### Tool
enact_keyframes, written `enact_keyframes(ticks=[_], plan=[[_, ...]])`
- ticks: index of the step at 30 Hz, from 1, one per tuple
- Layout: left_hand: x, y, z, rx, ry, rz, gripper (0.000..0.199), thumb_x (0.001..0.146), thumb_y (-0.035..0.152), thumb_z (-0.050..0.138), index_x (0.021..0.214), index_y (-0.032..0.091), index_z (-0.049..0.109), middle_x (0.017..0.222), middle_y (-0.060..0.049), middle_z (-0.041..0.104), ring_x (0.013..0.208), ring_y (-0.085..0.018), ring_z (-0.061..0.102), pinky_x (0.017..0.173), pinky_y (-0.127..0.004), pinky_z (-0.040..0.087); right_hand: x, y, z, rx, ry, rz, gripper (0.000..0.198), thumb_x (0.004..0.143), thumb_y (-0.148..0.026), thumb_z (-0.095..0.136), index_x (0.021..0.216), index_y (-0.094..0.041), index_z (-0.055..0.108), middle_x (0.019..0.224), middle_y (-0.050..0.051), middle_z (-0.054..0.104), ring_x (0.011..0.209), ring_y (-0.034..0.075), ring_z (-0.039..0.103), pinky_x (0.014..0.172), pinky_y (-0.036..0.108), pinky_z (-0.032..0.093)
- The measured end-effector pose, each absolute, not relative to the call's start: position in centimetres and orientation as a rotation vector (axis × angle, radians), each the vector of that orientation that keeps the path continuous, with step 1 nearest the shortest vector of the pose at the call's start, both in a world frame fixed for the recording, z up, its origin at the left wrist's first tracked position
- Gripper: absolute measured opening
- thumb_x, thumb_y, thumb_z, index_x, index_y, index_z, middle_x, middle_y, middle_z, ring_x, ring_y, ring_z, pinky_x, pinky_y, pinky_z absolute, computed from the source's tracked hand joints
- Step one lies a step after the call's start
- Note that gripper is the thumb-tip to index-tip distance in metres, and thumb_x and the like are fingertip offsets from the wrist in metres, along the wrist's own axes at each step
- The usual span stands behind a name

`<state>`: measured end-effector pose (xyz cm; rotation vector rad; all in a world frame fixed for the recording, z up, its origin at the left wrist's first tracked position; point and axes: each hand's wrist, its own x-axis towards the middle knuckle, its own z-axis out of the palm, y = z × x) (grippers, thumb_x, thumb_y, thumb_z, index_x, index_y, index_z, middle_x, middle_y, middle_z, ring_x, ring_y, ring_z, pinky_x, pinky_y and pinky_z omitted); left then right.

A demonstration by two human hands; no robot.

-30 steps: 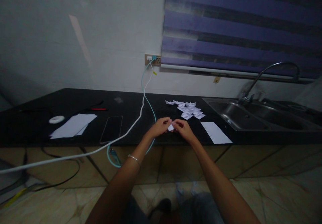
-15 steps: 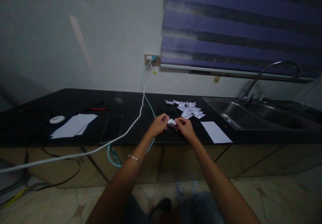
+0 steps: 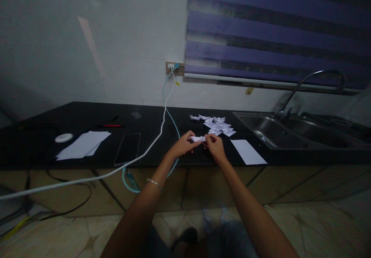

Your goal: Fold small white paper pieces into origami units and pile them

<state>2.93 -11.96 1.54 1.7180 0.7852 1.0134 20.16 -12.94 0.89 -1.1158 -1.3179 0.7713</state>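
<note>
A small white paper boat is held between both hands just above the front part of the dark counter. My left hand is closed on its left side, the thumb lying along the front. At the boat's right end, the fingers of my right hand pinch the paper. Behind the hands lies a cluster of several folded paper boats. To the right of my right hand rests a flat white sheet of paper.
Left on the counter are a stack of white paper, a roll of tape, a red pen and a phone. A white cable crosses in front. A steel sink is at the right.
My left thumb has moved right across the front of the paper boat. My right fingers have shifted on its right end, and the boat now looks flatter.
</note>
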Motion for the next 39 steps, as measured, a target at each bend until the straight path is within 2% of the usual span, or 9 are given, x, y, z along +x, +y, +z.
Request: enact_keyframes(ticks=[5, 9, 17, 27, 31, 35, 39], plan=[[2.8, -11.6, 1.2, 1.723, 0.709, 1.041, 0.036, 0.079, 0.048, 0.060, 0.088, 0.019, 0.041, 0.075, 0.002, 0.061, 0.050, -0.007, 0.056, 0.049, -0.018, 0.042, 20.4, -12.6, 0.5, -1.099, -1.308, 0.780, 0.032, 0.076, -0.051, 0.061, 0.071, -0.020, 0.059, 0.053, 0.000, 0.057, 0.045, 0.015, 0.052, 0.042, 0.027, 0.043], [2.6, -11.2, 1.1, 1.665, 0.664, 1.072, 0.037, 0.077, 0.046, 0.064, 0.087, 0.018, 0.041, 0.076, 0.002, 0.062, 0.055, -0.009, 0.059, 0.053, -0.020, 0.043, 20.4, -12.5, 0.4, -1.045, -1.282, 0.850, 0.031, 0.074, -0.050, 0.064, 0.074, -0.019, 0.059, 0.058, 0.000, 0.059, 0.052, 0.017, 0.057, 0.045, 0.028, 0.048], [2.8, -11.5, 1.3, 1.679, 0.754, 1.049, 0.040, 0.076, 0.052, 0.063, 0.080, 0.018, 0.041, 0.066, 0.002, 0.061, 0.055, -0.012, 0.059, 0.051, -0.020, 0.040, 20.1, -12.3, 0.4, -0.991, -1.301, 0.972, 0.028, 0.073, -0.047, 0.065, 0.080, -0.021, 0.058, 0.070, 0.000, 0.060, 0.062, 0.017, 0.060, 0.054, 0.030, 0.055], [2.7, -12.0, 1.7, 1.793, 0.843, 1.091, 0.037, 0.079, 0.052, 0.059, 0.080, 0.018, 0.045, 0.063, 0.003, 0.058, 0.059, -0.012, 0.057, 0.055, -0.020, 0.039, 20.3, -12.6, 0.4, -0.907, -1.295, 1.048, 0.032, 0.069, -0.044, 0.069, 0.087, -0.022, 0.054, 0.084, 0.002, 0.068, 0.079, 0.019, 0.066, 0.072, 0.034, 0.057], [2.8, -12.0, 1.6, 1.785, 0.802, 1.168, 0.033, 0.080, 0.047, 0.058, 0.088, 0.019, 0.044, 0.071, 0.003, 0.057, 0.060, -0.010, 0.057, 0.056, -0.020, 0.040, 20.2, -13.0, 0.7, -0.875, -1.325, 1.066, 0.039, 0.065, -0.041, 0.074, 0.090, -0.022, 0.051, 0.089, 0.004, 0.070, 0.084, 0.020, 0.067, 0.077, 0.035, 0.055], [2.8, -12.1, 1.8, 1.783, 0.799, 1.181, 0.037, 0.078, 0.042, 0.061, 0.101, 0.019, 0.043, 0.083, 0.001, 0.060, 0.061, -0.009, 0.056, 0.056, -0.019, 0.040, 20.0, -13.6, 1.3, -0.859, -1.355, 1.071, 0.039, 0.064, -0.039, 0.077, 0.086, -0.022, 0.049, 0.098, 0.007, 0.071, 0.088, 0.021, 0.067, 0.083, 0.036, 0.052], [2.8, -12.4, 2.0, 1.803, 0.831, 1.189, 0.038, 0.078, 0.041, 0.062, 0.103, 0.019, 0.045, 0.086, 0.000, 0.062, 0.064, -0.009, 0.055, 0.058, -0.018, 0.040, 19.9, -13.9, 1.6, -0.866, -1.355, 1.038, 0.041, 0.063, -0.040, 0.078, 0.086, -0.022, 0.048, 0.097, 0.006, 0.071, 0.086, 0.020, 0.068, 0.083, 0.035, 0.052]])
